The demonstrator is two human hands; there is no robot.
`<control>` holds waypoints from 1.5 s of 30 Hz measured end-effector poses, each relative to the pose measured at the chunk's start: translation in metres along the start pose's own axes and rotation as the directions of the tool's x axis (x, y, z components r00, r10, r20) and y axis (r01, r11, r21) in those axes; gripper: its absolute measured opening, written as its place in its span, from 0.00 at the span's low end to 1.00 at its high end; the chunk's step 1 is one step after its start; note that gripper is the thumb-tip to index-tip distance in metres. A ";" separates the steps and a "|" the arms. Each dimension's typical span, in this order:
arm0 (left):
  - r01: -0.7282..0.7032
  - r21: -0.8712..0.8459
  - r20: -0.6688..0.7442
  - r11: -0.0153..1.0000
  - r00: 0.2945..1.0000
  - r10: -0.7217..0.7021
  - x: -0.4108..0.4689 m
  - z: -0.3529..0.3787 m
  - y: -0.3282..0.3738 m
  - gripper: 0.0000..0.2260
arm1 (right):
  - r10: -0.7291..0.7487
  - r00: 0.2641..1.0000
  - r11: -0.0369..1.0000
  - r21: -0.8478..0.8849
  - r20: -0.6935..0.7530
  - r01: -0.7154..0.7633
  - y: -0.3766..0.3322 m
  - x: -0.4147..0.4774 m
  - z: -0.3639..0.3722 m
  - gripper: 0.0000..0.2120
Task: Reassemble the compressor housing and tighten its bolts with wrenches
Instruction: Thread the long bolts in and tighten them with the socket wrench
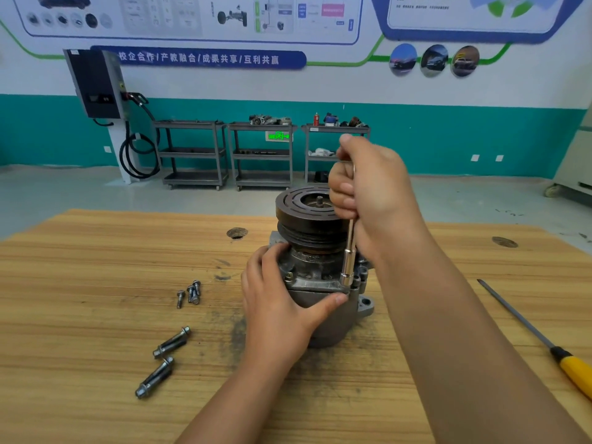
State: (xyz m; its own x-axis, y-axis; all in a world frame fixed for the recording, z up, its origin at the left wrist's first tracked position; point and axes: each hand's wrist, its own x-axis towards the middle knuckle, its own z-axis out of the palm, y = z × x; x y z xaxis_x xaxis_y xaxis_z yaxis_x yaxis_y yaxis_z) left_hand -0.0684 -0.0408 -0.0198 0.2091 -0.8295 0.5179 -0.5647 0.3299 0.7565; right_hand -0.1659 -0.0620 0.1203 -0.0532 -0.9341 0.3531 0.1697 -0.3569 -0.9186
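Observation:
The compressor [317,280] stands upright on the wooden table [96,315], its dark pulley [304,206] on top. My left hand [275,299] wraps the housing's front, thumb pressed under the flange. My right hand [368,193] grips the handle of a socket wrench [348,261] held vertically. Its socket sits on a bolt at the flange's right front corner. Another bolt head [289,275] shows on the flange at the left.
Three small bolts [189,293] lie left of the compressor, two long bolts [163,360] nearer me. A yellow-handled file [544,339] lies at the right. The table has two round holes [237,233]. Carts stand by the far wall.

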 end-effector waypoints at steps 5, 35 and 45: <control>-0.010 -0.001 -0.007 1.000 1.000 0.010 0.000 0.001 -0.002 0.43 | 0.054 0.963 0.991 0.105 0.264 -0.085 -0.002 0.001 -0.009 0.13; -0.013 0.014 -0.017 1.000 1.000 0.014 0.001 0.002 -0.003 0.44 | -0.046 0.966 0.931 0.361 0.256 -0.051 0.008 -0.007 -0.025 0.11; 0.012 0.008 -0.006 1.000 1.000 -0.012 0.001 0.000 -0.001 0.44 | -0.333 0.933 0.913 0.201 -0.140 0.356 0.023 -0.018 -0.009 0.08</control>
State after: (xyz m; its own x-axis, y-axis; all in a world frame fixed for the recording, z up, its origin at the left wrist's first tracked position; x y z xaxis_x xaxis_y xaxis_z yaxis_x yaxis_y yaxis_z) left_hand -0.0676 -0.0425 -0.0203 0.2205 -0.8310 0.5107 -0.5685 0.3159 0.7596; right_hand -0.1703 -0.0537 0.0917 -0.2439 -0.7539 0.6100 0.3335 -0.6559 -0.6772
